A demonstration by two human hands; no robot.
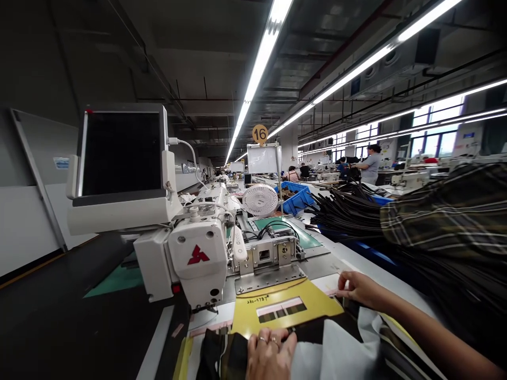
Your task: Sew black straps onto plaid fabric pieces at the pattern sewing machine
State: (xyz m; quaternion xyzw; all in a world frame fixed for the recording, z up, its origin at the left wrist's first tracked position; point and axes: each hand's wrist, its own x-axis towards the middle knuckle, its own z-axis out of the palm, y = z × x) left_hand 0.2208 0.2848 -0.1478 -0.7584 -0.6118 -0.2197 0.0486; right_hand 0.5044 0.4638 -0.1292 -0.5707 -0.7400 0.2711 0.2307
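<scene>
My left hand [271, 353], with rings on two fingers, rests with bent fingers on dark plaid fabric [233, 351] at the near edge of a yellow template sheet [291, 303]. Plaid cloth shows through the template's slot. Over to the right, my right hand [358, 289] has its thumb and fingertips drawn together by the sheet's right corner; whatever lies between them is too small to make out. Pale grey lining cloth [348, 338] bunches between my hands. Just beyond the template sits the metal clamp plate [271, 278] of a white sewing machine [200, 258].
A screen [122, 153] stands above the machine at left. Behind the clamp are a small white fan [260, 200] and a blue crate [295, 198]. Dark fabric strips [344, 211] and plaid cloth [447, 208] are heaped at right. Another person [371, 164] stands farther back.
</scene>
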